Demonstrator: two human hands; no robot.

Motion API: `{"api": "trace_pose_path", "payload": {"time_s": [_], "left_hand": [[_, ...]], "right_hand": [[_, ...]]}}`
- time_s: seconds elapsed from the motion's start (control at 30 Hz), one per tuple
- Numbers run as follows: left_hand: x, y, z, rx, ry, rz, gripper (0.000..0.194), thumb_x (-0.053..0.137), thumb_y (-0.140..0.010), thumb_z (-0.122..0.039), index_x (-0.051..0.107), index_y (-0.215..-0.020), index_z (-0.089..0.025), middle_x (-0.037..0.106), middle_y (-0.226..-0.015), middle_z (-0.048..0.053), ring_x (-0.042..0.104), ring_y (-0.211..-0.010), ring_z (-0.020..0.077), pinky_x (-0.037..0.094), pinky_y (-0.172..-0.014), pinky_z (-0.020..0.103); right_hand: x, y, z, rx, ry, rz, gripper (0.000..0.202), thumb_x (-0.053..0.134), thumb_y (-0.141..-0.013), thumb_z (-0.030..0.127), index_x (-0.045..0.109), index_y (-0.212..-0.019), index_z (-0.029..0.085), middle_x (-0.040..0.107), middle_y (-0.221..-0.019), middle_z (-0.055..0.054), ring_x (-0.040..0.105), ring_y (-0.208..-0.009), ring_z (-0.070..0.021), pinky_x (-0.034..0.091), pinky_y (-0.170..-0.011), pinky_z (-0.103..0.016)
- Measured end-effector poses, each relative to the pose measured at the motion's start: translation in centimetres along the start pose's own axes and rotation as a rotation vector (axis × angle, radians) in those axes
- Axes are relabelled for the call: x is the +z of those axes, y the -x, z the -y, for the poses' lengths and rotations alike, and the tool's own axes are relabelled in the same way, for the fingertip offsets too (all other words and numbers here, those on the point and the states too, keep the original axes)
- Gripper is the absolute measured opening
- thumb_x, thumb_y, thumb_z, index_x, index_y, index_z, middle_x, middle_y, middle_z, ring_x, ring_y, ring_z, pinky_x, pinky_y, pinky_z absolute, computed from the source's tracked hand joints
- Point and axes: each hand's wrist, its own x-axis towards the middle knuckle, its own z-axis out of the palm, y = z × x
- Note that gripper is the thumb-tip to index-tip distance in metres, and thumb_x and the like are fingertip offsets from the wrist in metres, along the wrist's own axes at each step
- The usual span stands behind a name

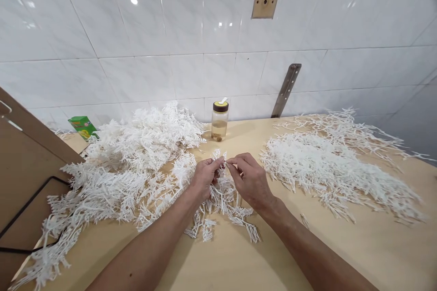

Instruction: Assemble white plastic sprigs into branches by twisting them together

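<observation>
My left hand (205, 175) is closed around a white feathery artificial sprig (223, 195), whose branches hang down below the fingers to the table. Thumb and forefinger of my right hand (247, 173) are pinched together at the top of the same sprig, touching its small stem end near my left thumb. A large heap of white sprigs (136, 145) spreads along my left side. Over on the right lies a flatter pile of white branched pieces (327, 168), with thinner bare-looking stems (344, 129) behind it.
A lidded clear bottle (219, 127) with pale liquid stands near the tiled wall (170, 32). At left are a green box (82, 126) and a brown board (30, 177) with a black wire frame (23, 218). A metal bracket (287, 91) leans on the wall behind the wooden table (218, 266).
</observation>
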Motion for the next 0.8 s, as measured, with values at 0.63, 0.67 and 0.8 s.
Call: {"api": "trace_pose_path", "payload": {"time_s": [0.63,0.67,0.8], "left_hand": [[0.4,0.4,0.1,0.068,-0.117,-0.039,0.042,0.077,-0.062,-0.051,0.051,-0.060,-0.017,0.040,-0.046,-0.007,0.032,-0.039,0.0057,0.023,-0.036,0.019],[0.3,0.2,0.1,0.080,-0.113,-0.060,0.043,0.076,-0.063,-0.051,0.051,-0.060,-0.017,0.040,-0.045,-0.007,0.032,-0.038,0.0056,0.023,-0.036,0.019],[-0.6,-0.5,-0.4,0.069,-0.060,-0.100,0.044,0.077,-0.063,-0.053,0.050,-0.063,-0.018,0.038,-0.043,-0.009,0.031,-0.036,0.0057,0.024,-0.035,0.019]], "right_hand": [[1.5,0.4,-0.6,0.136,0.096,0.204,0.013,0.046,-0.088,0.015,0.046,-0.077,0.021,0.053,-0.078,-0.002,0.051,-0.068,-0.0154,0.040,-0.062,-0.028],[1.5,0.4,-0.3,0.137,0.084,0.224,0.013,0.046,-0.087,0.015,0.045,-0.076,0.021,0.053,-0.078,-0.002,0.050,-0.068,-0.0152,0.039,-0.062,-0.028],[0.7,0.3,0.6,0.135,-0.008,0.276,0.011,0.045,-0.086,0.014,0.047,-0.077,0.021,0.056,-0.078,-0.002,0.051,-0.065,-0.0147,0.041,-0.059,-0.027]]}}
